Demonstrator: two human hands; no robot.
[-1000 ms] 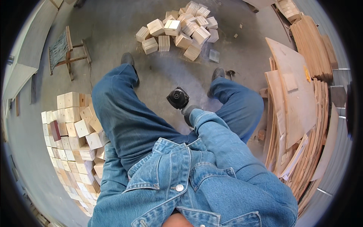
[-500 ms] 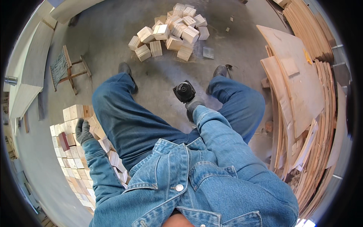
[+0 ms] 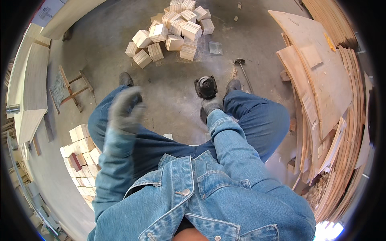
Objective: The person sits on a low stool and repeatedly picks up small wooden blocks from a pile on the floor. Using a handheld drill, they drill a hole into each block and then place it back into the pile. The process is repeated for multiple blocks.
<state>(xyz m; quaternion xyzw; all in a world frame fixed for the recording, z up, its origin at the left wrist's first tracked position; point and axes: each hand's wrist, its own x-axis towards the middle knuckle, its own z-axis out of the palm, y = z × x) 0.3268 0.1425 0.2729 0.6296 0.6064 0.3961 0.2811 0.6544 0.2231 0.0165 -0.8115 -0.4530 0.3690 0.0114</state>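
Note:
My right hand (image 3: 212, 106), in a dark grey glove, grips what looks like a black nail gun (image 3: 206, 87). Its square head with a round cap points up at me, between my knees. My left hand (image 3: 126, 108), gloved in grey too, is over my left thigh. Motion smears its fingers, so I cannot make out whether it holds anything. To the left of my left leg stands a stack of pale wooden blocks (image 3: 85, 145), with a dark red block (image 3: 75, 162) on it.
Ahead lies a heap of wooden blocks (image 3: 175, 42), with a clear flat piece (image 3: 216, 48) beside it. A hammer (image 3: 240, 62) rests beyond my right foot. Plywood sheets (image 3: 317, 72) lean at the right. A wooden stool frame (image 3: 71, 89) lies at the left, near stacked boards (image 3: 34, 88).
My left hand has lifted from beside the block stack and swung forward and right over my thigh. The nail gun in my right hand has shifted slightly right and forward.

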